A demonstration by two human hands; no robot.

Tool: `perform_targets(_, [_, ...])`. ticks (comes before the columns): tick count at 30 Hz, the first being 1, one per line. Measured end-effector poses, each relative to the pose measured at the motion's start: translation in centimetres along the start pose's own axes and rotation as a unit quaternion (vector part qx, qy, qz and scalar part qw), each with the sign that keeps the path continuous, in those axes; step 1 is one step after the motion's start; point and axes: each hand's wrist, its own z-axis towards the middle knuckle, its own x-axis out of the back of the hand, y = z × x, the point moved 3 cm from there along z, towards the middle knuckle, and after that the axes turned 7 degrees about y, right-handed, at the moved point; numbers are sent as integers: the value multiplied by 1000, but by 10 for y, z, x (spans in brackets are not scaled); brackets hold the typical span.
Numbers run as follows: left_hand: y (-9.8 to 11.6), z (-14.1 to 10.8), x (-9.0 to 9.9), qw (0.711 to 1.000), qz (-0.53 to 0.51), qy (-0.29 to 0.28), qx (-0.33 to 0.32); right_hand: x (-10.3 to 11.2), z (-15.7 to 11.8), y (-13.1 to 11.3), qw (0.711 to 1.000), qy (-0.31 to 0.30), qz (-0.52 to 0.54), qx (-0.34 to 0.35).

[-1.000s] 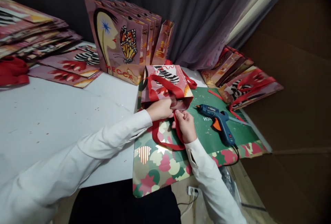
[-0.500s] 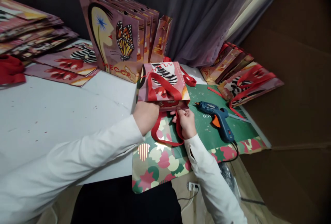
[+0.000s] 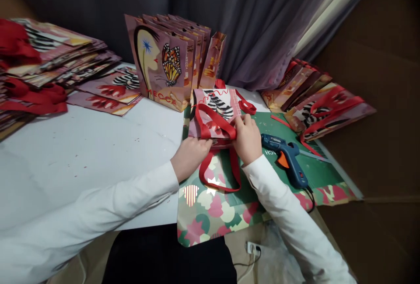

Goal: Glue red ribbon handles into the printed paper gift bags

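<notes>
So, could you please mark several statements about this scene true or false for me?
1. The left hand and right hand both touch the pink bag. True.
2. A glue gun lies on the green sheet. True.
3. The glue gun's trigger is blue. False: it is orange.
4. The left hand grips the glue gun. False: that hand is at the pink bag.
5. A butterfly is printed on the front standing bag. True.

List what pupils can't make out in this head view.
Head view:
Nozzle of the glue gun: hidden behind the right hand.
Inside of the nearest bag: mostly hidden by its upper panel and the left hand.
Upper red ribbon bundle: cut off by the picture's left edge.
</notes>
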Motion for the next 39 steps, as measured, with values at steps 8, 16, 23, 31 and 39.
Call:
perform_targets(8, [-1, -24, -17, 960, -4, 206, -192, -3, 4, 7, 999, 25, -11, -47])
perform_targets(16, [-18, -46, -18, 959, -79, 229, -150, 1, 5, 16, 999, 12, -11, -41])
perform_targets(23, [-39, -33, -18, 962, -145, 139, -184, 7, -1, 26, 997, -54, 43, 19])
perform_targets(31, [-36, -33, -19, 960, -147, 154, -183, 40, -92, -46, 977, -67, 204, 17])
perform_targets(39, [-36, -33, -17, 964, -128, 160, -168, 13, -131, -69, 973, -135, 169, 75])
